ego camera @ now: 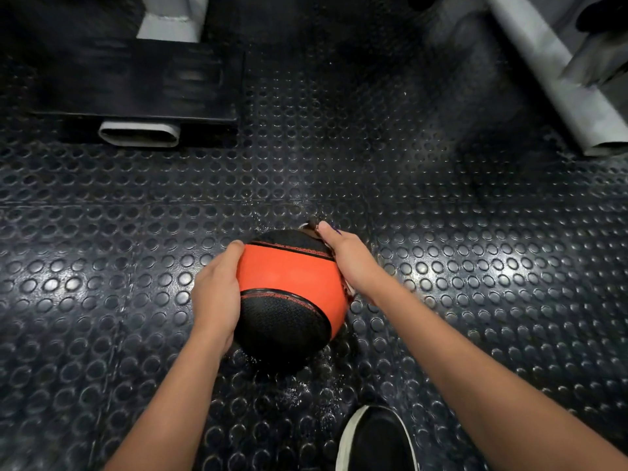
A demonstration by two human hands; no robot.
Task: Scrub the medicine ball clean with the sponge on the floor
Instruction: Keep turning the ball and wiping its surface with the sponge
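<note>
I am looking down at the ball (289, 277), which sits on the dark studded floor (441, 232) just ahead of me, a little left of the middle of my view. It is orange with black textured panels, one panel facing me at the near side and another at the far top.

My left hand (217, 294) lies flat against the left side of the ball, fingers fairly straight and wrapped along its curve, the thumb up near the far edge of the orange band. My right hand (346, 263) is pressed to the right side of the ball, the thumb pointing away from me along the upper right edge. Under that palm I hold the sponge (350, 289) against the ball; only slivers of it peek out, one pale bit below the heel of the hand and what seems to be another dark and pale scrap at the far tip of the thumb, though the view there is too blurred for me to be sure. My fingers on that side are hidden behind the ball.

The floor close around the ball glistens with small wet specks. My shoe (377, 440), black with a white edge, stands near me at the bottom right. Far left sits a black block (136, 83) with a pale oval tube end (139, 133) at its near face. A grey beam (560, 79) slants across the far right corner.
</note>
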